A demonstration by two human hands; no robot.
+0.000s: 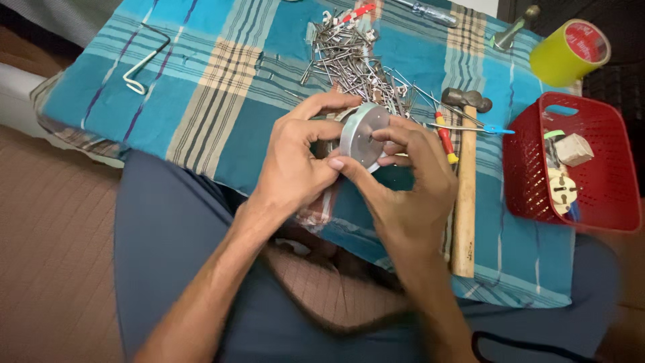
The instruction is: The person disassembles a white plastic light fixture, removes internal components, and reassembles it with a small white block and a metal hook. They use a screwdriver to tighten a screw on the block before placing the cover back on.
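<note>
A round silver metal disc [363, 134] with small holes is held tilted on edge above a blue plaid cloth [222, 87]. My left hand [295, 161] grips the disc's left rim from behind, thumb and fingers curled around it. The fingers of my right hand [406, 181] pinch at the disc's face and lower rim. Behind the hands lies a heap of several metal nails and hooks [353, 57].
A wooden-handled hammer [463, 188] lies right of my hands, next to a red-and-yellow screwdriver [445, 138]. A red plastic basket [574, 165] holds plugs and small parts. A yellow tape roll [570, 52] sits at the far right, a bent metal rod [144, 60] at the far left.
</note>
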